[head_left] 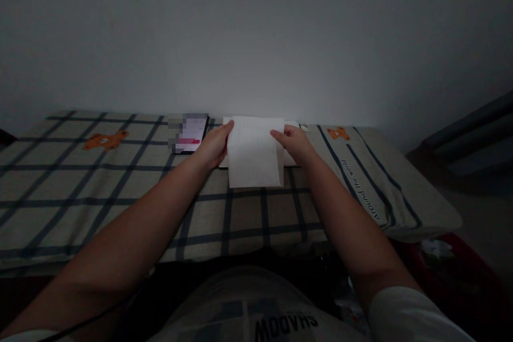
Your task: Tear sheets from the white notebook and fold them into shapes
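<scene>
A white sheet of paper (pixel 253 152) stands a little raised over a checked cloth (pixel 120 187), folded or bent toward me. My left hand (pixel 214 145) holds its left edge near the top, fingers closed on it. My right hand (pixel 294 141) pinches the right edge at the same height. Under the sheet, more flat white paper or a pad (pixel 291 158) shows at the right.
A phone (pixel 189 133) with a lit screen lies just left of my left hand. The cloth bears orange bear prints (pixel 105 140) and dark stripes. A plain wall rises right behind. Red and dark items (pixel 441 256) lie low at the right.
</scene>
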